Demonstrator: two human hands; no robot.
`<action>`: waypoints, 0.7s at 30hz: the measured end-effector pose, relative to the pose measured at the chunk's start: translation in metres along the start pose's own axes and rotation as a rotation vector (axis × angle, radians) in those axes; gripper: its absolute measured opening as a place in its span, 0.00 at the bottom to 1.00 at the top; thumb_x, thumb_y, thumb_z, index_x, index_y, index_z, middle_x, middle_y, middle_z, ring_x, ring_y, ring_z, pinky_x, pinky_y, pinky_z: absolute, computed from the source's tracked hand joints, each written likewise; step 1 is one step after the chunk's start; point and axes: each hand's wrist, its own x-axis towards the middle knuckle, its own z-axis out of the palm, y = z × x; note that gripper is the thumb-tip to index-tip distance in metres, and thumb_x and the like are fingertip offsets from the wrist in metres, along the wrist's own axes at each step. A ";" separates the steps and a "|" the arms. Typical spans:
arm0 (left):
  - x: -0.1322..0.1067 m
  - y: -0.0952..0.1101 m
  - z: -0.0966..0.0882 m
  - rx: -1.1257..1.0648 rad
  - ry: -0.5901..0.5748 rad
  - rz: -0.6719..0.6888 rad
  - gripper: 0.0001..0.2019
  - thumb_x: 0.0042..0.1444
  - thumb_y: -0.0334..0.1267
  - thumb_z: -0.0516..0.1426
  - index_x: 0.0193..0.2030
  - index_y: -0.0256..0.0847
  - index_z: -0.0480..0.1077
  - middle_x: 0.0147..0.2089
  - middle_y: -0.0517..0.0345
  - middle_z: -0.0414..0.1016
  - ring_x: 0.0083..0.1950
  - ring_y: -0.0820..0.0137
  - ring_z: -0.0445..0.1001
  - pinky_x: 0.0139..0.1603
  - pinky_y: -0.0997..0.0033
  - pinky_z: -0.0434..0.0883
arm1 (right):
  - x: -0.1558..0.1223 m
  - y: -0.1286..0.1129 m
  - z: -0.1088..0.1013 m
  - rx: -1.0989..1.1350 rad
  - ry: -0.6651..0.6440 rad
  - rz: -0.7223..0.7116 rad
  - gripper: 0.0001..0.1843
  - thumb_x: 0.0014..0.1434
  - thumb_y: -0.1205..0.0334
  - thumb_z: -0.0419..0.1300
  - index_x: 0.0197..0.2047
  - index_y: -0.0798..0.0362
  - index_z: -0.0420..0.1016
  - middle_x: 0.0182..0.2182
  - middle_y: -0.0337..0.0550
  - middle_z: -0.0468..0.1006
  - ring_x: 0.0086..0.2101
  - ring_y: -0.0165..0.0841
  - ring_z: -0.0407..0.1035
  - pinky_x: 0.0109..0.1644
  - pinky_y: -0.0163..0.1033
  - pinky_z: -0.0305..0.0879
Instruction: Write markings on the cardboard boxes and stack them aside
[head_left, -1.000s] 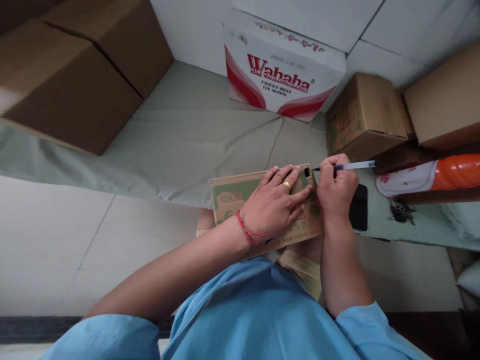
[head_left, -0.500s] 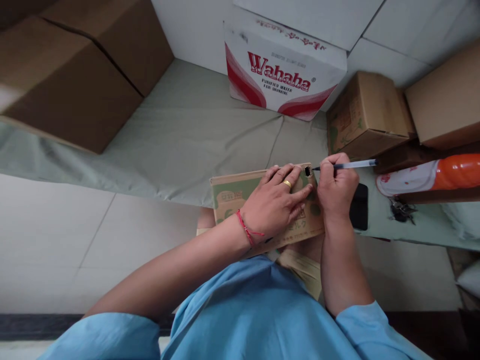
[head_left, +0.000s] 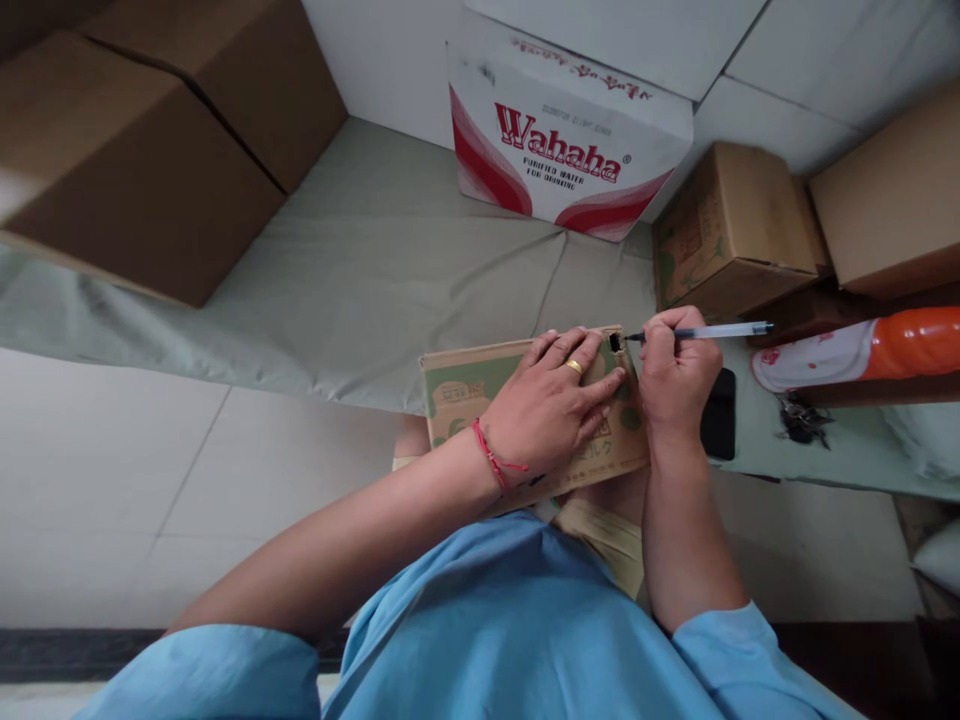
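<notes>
A small cardboard box (head_left: 465, 390) with green print lies at the near edge of a table covered in pale green cloth (head_left: 390, 270). My left hand (head_left: 551, 405), with a gold ring and a red wrist cord, lies flat on the box top with fingers stretched out. My right hand (head_left: 675, 380) is closed around a clear pen (head_left: 720, 330). The pen's tip points left at a dark mark on the box's far right corner.
A white and red Wahaha water carton (head_left: 562, 140) stands at the back. Large brown boxes (head_left: 142, 130) fill the far left. Smaller cardboard boxes (head_left: 731, 225) sit at the right, with an orange and white bottle (head_left: 870, 355), a black phone (head_left: 721, 415) and keys (head_left: 802, 420).
The pen's rear end has shifted slightly to the right in my right hand. My left hand and the box have stayed in place.
</notes>
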 end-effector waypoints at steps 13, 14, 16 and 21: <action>0.001 0.000 -0.001 0.008 -0.004 0.000 0.24 0.75 0.45 0.56 0.74 0.48 0.72 0.81 0.35 0.60 0.82 0.44 0.59 0.79 0.34 0.58 | 0.002 -0.002 0.002 0.071 -0.086 -0.013 0.11 0.69 0.56 0.57 0.33 0.47 0.70 0.26 0.33 0.73 0.29 0.31 0.68 0.40 0.39 0.64; 0.001 0.000 -0.001 0.009 -0.004 0.001 0.24 0.75 0.45 0.55 0.74 0.48 0.72 0.81 0.35 0.60 0.82 0.44 0.59 0.79 0.34 0.58 | 0.002 -0.002 0.002 0.072 -0.093 -0.020 0.12 0.69 0.56 0.57 0.33 0.47 0.70 0.27 0.33 0.73 0.29 0.31 0.69 0.41 0.39 0.64; 0.001 0.000 -0.001 0.011 -0.003 0.004 0.24 0.75 0.45 0.55 0.74 0.48 0.72 0.81 0.35 0.60 0.82 0.44 0.59 0.79 0.34 0.58 | 0.002 -0.002 0.003 0.071 -0.109 -0.029 0.12 0.70 0.56 0.56 0.34 0.47 0.70 0.27 0.33 0.74 0.30 0.31 0.69 0.41 0.39 0.65; 0.000 0.000 -0.002 0.009 -0.003 0.000 0.23 0.75 0.45 0.55 0.73 0.47 0.72 0.81 0.35 0.60 0.81 0.44 0.59 0.79 0.34 0.58 | 0.003 -0.002 0.003 0.070 -0.148 -0.003 0.11 0.70 0.55 0.57 0.35 0.47 0.71 0.26 0.33 0.74 0.29 0.31 0.69 0.39 0.39 0.64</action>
